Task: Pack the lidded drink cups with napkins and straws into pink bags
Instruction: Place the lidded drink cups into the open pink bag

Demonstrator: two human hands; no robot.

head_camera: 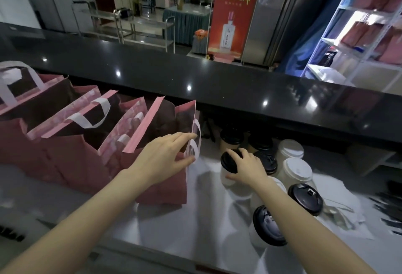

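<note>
Several pink paper bags stand in a row on the steel counter at the left. The nearest pink bag (165, 186) is open, and my left hand (165, 160) grips its right rim beside the white handle (194, 143). My right hand (248, 169) is closed around a white cup with a black lid (228, 161), tilted toward the bag and just right of it. More lidded cups (304, 199) stand in a cluster to the right, some with black lids, some with white. White napkins (339, 210) lie at the right of the cups.
A raised black ledge (195, 82) runs along the back of the steel counter (195, 230). Dark straws or wrappers (389, 208) lie at the far right edge. A white shelf with pink bags (369, 34) stands beyond the ledge at the right.
</note>
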